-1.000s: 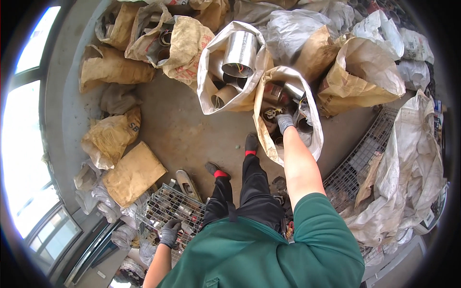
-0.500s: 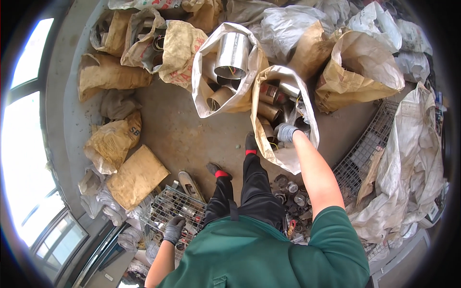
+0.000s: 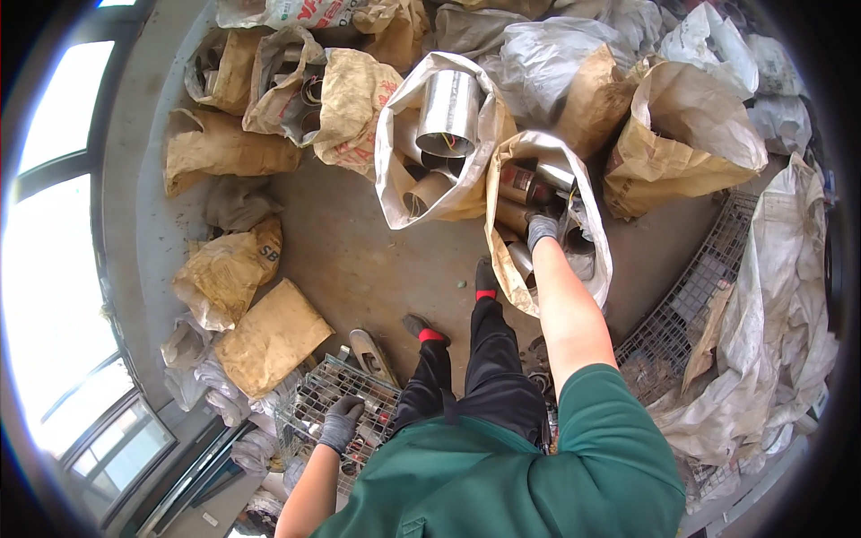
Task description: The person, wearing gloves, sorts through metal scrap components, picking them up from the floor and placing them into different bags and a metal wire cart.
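My right hand [image 3: 542, 230], in a grey glove, reaches down into an open white-lined sack [image 3: 603, 269]. Metal cylinders lie in this sack, among them a dark red-brown can [image 3: 518, 182] and a silvery tube [image 3: 556, 175]. The fingers are hidden among the cylinders, so their grip does not show. My left hand [image 3: 342, 423], also gloved in grey, is over a wire basket [image 3: 305, 394] full of small metal parts. Its fingers are curled in, and nothing shows in them. Left of the right hand's sack stands a second open sack [image 3: 387, 170] with a big shiny metal cylinder [image 3: 448, 112].
More paper sacks [image 3: 233, 143] line the back and left. A wide brown sack [image 3: 686, 148] stands open at the right. Beside it are a wire mesh crate [image 3: 691, 287] and a large whitish sheet [image 3: 762, 296]. A flat brown sack [image 3: 273, 339] lies near the basket.
My right hand has moved farther in among the cylinders, away from the sack's near side. The view has shifted slightly left. My left hand stays by the wire basket.
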`<control>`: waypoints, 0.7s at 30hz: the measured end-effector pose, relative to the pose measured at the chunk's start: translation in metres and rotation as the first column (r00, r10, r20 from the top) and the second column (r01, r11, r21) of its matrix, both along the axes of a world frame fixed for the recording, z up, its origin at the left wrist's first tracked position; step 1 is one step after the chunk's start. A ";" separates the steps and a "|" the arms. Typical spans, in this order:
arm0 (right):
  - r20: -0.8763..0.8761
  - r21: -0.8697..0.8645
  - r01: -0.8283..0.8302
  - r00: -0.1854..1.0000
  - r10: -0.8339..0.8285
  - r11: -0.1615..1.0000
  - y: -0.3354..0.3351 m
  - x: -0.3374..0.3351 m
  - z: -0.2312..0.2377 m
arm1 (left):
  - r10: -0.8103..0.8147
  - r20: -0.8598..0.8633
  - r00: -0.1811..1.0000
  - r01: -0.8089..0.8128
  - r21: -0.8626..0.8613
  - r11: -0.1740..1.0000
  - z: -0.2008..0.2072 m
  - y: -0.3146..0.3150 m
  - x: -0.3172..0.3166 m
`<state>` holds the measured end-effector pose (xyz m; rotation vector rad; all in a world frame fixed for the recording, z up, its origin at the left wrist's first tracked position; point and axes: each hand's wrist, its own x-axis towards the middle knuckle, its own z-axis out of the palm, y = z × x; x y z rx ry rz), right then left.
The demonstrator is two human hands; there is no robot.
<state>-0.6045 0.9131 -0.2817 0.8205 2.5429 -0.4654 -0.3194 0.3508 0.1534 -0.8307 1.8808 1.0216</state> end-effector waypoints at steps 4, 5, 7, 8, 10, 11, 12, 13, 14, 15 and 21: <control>-0.023 -0.576 0.236 0.952 -0.304 0.783 -0.132 0.013 0.147 | -0.018 -0.015 1.000 0.016 -0.160 0.987 0.040 0.019 -0.008; -0.178 -0.480 0.050 0.972 -0.153 0.876 -0.124 0.019 0.180 | -0.008 -0.044 0.999 0.003 -0.128 0.992 0.038 0.029 -0.024; -0.399 -0.324 -0.244 0.911 0.102 0.914 -0.100 0.036 0.234 | -0.058 -0.111 0.992 0.054 -0.037 0.998 0.018 0.043 -0.052; -0.405 -0.218 -0.377 0.874 0.269 0.900 -0.098 0.039 0.277 | -0.135 -0.155 0.979 0.133 -0.023 0.991 0.015 0.057 -0.071; -0.399 -0.016 -0.620 0.723 0.564 0.785 -0.089 0.048 0.333 | -0.293 -0.320 0.901 0.307 -0.006 0.952 0.021 0.099 -0.129; -0.393 0.001 -0.681 0.673 0.626 0.733 -0.091 0.053 0.354 | -0.359 -0.421 0.833 0.386 -0.022 0.922 0.027 0.119 -0.153; -0.361 -0.061 -0.652 0.720 0.593 0.755 -0.094 0.065 0.353 | -0.375 -0.397 0.838 0.413 0.010 0.911 0.029 0.136 -0.173; -0.328 -0.119 -0.620 0.762 0.559 0.775 -0.098 0.074 0.352 | -0.392 -0.375 0.840 0.437 0.040 0.898 0.027 0.151 -0.190; -0.331 -0.024 -0.848 0.506 0.796 0.529 -0.111 0.057 0.407 | -0.400 -0.409 0.820 0.457 0.048 0.888 0.022 0.156 -0.200; -0.317 -0.002 -0.873 0.463 0.828 0.487 -0.106 0.068 0.408 | -0.417 -0.456 0.786 0.502 0.080 0.861 0.018 0.172 -0.212; -0.253 -0.109 -0.937 0.348 0.903 0.331 -0.119 0.075 0.464 | -0.541 -0.611 0.578 0.743 0.119 0.659 0.023 0.223 -0.255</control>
